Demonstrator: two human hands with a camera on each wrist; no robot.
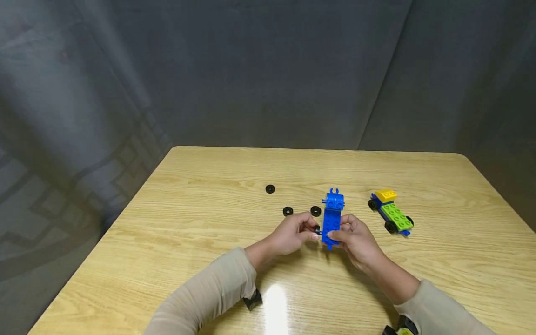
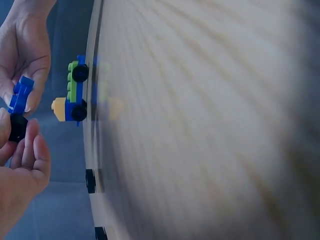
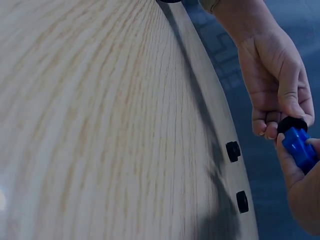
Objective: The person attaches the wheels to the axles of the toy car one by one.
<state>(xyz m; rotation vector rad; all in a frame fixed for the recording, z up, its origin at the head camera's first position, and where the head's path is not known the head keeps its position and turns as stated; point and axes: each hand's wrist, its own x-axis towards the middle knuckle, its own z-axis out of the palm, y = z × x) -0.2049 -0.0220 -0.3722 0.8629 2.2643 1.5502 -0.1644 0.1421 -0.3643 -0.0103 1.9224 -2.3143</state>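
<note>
My right hand (image 1: 358, 242) grips a blue toy car chassis (image 1: 332, 218), thumb on top near its close end. A black toy wheel (image 1: 317, 229) is pinched between the thumb and fingers of my left hand (image 1: 291, 234), right at the chassis's left side by the near axle end. In the left wrist view the wheel (image 2: 18, 128) overlaps the end of the blue chassis (image 2: 21, 95). The right wrist view shows the left fingers around the wheel (image 3: 292, 124), against the blue piece (image 3: 301, 150).
Three loose black wheels lie beyond my hands: one farther back (image 1: 270, 189), one at the left (image 1: 287, 211), and one near the chassis (image 1: 316, 211). To the right stands a toy car (image 1: 393, 213) with green and yellow bricks on a blue base. The wooden table (image 1: 217, 177) ends at a grey curtain.
</note>
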